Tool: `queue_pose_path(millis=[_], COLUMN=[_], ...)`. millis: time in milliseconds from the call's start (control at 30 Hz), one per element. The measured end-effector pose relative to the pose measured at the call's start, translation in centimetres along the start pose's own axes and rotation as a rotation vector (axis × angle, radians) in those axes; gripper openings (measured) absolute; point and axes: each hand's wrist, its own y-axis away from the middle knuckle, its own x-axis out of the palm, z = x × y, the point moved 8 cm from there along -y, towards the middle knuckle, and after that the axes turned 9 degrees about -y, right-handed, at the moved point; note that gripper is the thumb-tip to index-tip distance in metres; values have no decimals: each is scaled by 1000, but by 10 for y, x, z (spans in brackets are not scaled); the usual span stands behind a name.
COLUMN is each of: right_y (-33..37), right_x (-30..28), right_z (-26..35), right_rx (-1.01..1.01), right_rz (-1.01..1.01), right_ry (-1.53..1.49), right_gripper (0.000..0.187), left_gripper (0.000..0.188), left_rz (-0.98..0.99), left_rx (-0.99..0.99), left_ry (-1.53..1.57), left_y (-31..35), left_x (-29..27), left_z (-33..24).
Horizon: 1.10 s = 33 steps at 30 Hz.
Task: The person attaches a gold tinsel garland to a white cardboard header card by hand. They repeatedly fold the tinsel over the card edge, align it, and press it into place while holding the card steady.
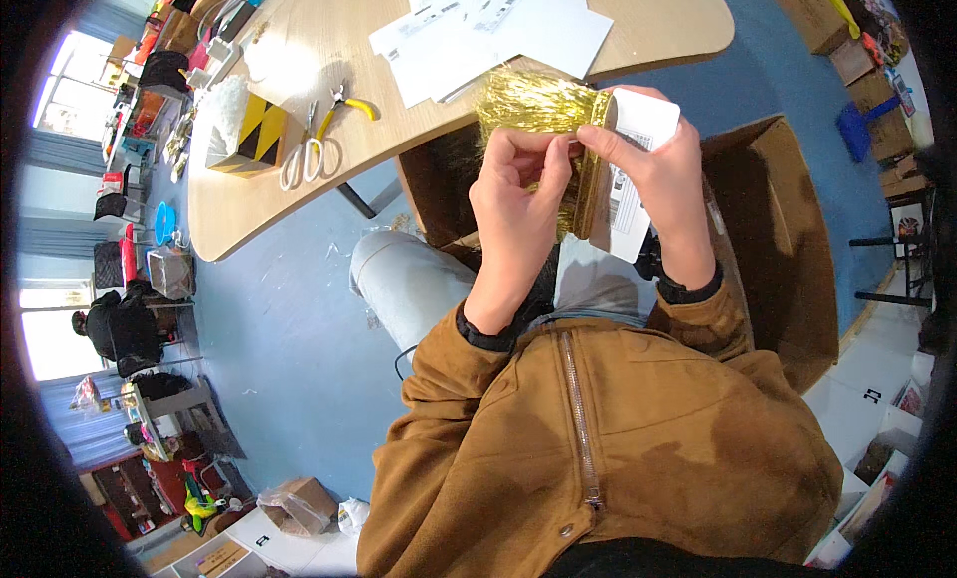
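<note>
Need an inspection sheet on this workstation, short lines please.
Surface: light wood-grain tabletop, glare on its far left part.
Job's things: gold tinsel fringe against a white card, held off the table.
Clutter: white printed sheets, yellow-handled pliers, white-handled scissors, black-and-yellow striped box.
Hands: right hand grips the card; left hand curls its fingers at the fringe, exact grip unclear.
Cables: thin black cord beside the left sleeve; type unclear.
Surroundings: blue floor, open cardboard box at right.

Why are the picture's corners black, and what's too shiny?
Head view: black corners, likely because the fisheye lens makes a round image; head view again: white glare on the table, glints on the gold tinsel, washed-out windows at left.
</note>
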Motion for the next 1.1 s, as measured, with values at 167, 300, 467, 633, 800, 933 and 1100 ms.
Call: queue_pose_path(millis=[167, 300, 467, 633, 800, 933, 1100], right_y=[6, 7, 9, 27, -19, -81, -134], right_x=[-3, -5, -32, -57, -53, -52, -51], right_z=[-10, -6, 44, 105, 83, 101, 136], right_rx=[29, -7, -25, -237, -296, -409, -277], right_rz=[-29, -49, -163, -244, -146, 32, 148], right_ry=[6, 110, 297, 371, 461, 573, 650], right_gripper=[35, 37, 35, 36, 42, 41, 35], left_gripper=[13, 15, 15, 14, 18, 22, 24], left_rz=[-56, -52, 42, 142, 84, -32, 4], left_rx=[-29, -82, 2, 48, -29, 204, 298], left_ry=[-29, 19, 143, 243, 250, 85, 391], left_y=[8, 11, 6, 6, -23, -63, -115], left_x=[9, 12, 49, 81, 79, 88, 124], left_z=[17, 21, -11, -44, -28, -36, -45])
